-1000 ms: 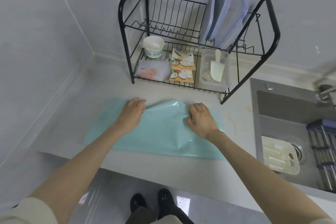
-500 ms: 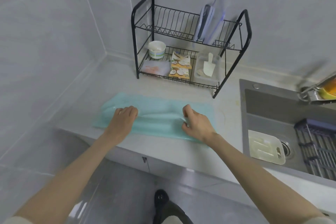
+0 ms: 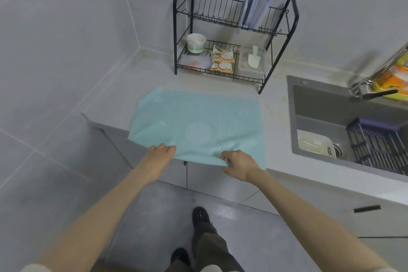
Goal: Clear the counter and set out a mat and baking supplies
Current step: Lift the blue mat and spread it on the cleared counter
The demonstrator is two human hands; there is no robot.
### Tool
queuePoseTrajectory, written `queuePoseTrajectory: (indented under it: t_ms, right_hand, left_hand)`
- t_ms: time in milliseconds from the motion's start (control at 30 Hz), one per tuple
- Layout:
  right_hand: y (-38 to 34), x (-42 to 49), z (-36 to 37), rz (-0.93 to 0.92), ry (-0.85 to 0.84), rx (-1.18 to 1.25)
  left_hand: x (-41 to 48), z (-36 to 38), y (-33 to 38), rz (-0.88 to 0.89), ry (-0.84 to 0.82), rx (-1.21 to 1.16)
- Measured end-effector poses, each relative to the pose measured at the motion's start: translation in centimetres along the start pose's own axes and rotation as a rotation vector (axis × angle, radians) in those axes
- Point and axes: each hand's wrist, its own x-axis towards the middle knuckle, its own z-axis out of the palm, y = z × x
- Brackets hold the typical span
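**Mat held by its near edge, overhanging the counter front**

The pale green mat (image 3: 198, 121) lies spread on the grey counter (image 3: 114, 95). Its near edge is drawn past the counter's front edge and hangs over the cabinet below. Both hands grip that near edge. The left hand (image 3: 157, 155), at 7 o'clock from the mat's middle, has its fingers curled over the edge. The right hand (image 3: 240, 164), at 5 o'clock, pinches the edge between thumb and fingers, and the mat wrinkles there. The hands are apart, with a slack stretch of mat between them.

The mat's far edge lies flat and straight. At 12 o'clock a strip of bare counter separates it from the feet of the black dish rack (image 3: 292, 13). The rack's lower tier holds a white cup (image 3: 196, 43), printed packets (image 3: 223, 60) and a clear container (image 3: 260, 66) with a white scoop (image 3: 254, 58). Boards (image 3: 254, 9) stand upright in the upper tier.

At 3 o'clock a bare band of counter lies between the mat's right edge and the rim of the sink (image 3: 290, 117). The sink holds a white tray (image 3: 313, 142) and a dark basket (image 3: 379, 146). The faucet (image 3: 366, 91) reaches over it at 2 o'clock.

At 9 to 10 o'clock open counter runs from the mat's left edge to the tiled wall (image 3: 66, 51). The mat's near-left corner sits right at the counter's front edge.
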Motion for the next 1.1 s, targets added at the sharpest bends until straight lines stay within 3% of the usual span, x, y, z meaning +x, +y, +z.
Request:
queuePoseTrajectory:
  t_ms: [200, 367, 667, 1100]
  right_hand:
    - [0.2, -0.5, 2.2, 0.055, -0.022, 0.009]
    - [0.6, 0.2, 1.6, 0.066, 0.051, -0.038]
    - [2.0, 6.7, -2.8, 0.089, 0.213, 0.139]
    - [-1.8, 25.6, -7.6, -0.09, 0.018, 0.13]
  left_hand:
    - [-0.4, 0.1, 0.8, -0.055, -0.234, 0.092]
    - [1.3, -0.3, 0.9, -0.116, -0.15, -0.029]
    - [7.9, -1.8, -1.4, -0.262, -0.096, -0.155]
    - [13.8, -2.5, -11.7, -0.921, 0.066, -0.447]
